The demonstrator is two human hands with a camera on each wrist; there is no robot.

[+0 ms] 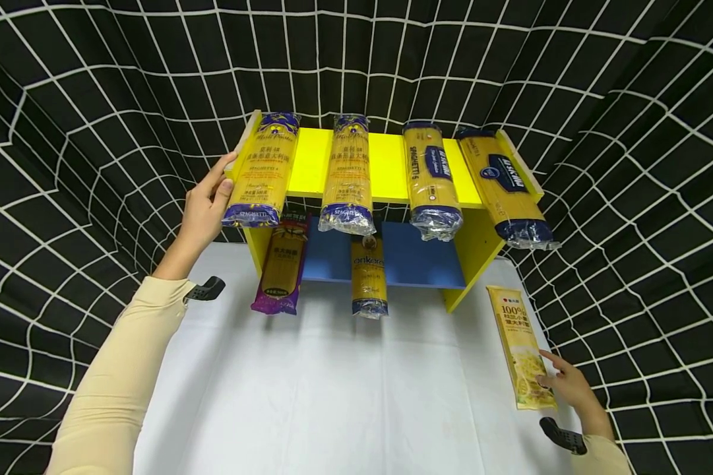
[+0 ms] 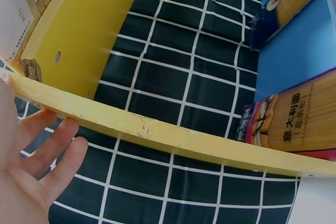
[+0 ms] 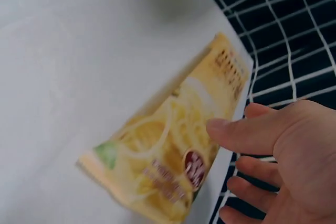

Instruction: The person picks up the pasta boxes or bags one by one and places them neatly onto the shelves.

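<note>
My left hand holds the left side panel of a yellow shelf by its upper edge. In the left wrist view, the fingers lie along the panel's outer side. At right, my right hand is beside a yellow spaghetti pack on the white table. Its thumb overlaps the pack's edge in the right wrist view, while the other fingers stay loosely bent outside it. Spaghetti packs in clear and blue wrapping lie across the shelf's top level, their ends over the front edge.
On the blue lower level are a purple-ended spaghetti pack at left and a blue-ended spaghetti pack in the middle. Black cloth with a white grid surrounds the white table at the back and sides.
</note>
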